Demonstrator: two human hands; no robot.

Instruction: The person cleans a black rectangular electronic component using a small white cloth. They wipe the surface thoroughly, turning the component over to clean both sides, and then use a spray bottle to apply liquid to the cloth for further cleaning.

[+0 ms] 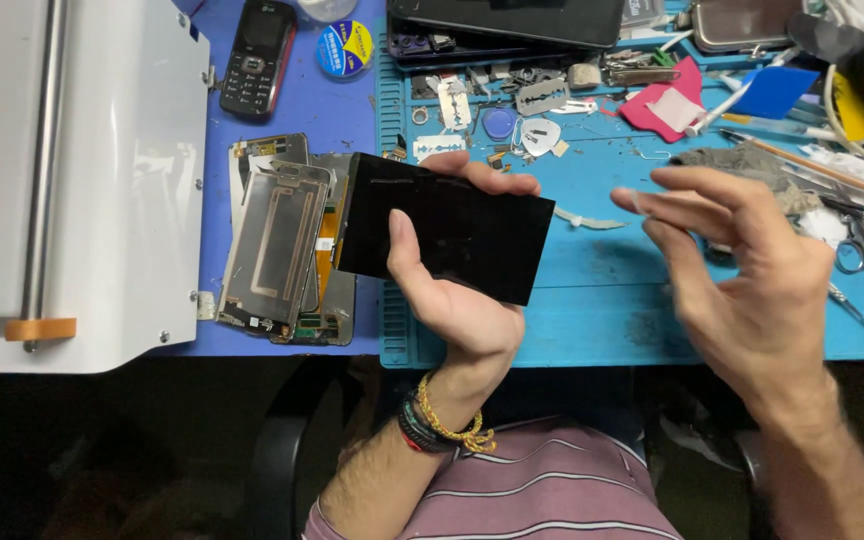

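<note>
- Your left hand (452, 290) gripped the black glass panel (447, 235), thumb laid across its dark face and fingertips curled over the far edge, so the panel was clamped by its edges and hung tilted above the bench, clear of the clutter.
- Held that way, its face was turned up toward you, probably to keep it off the grit on the blue mat (602, 290).
- Your right hand (742, 280) hovered just beside the panel's right end, apart from it, fingers half curled. Thumb and forefinger seemed pinched on something thin and pale, perhaps a sliver of film; I cannot tell what it was.
- The panel lay between both hands, over the mat's left edge, and touched only the left one.
- Under and left of it, a stripped phone frame (277, 250) with its flex cables lay flat on the bench, near the white machine (122, 180).
- Farther back were razor blades (542, 97), a small black keypad phone (257, 55), a red cloth (657, 105) and scissors (857, 250), all well apart from your hands.
</note>
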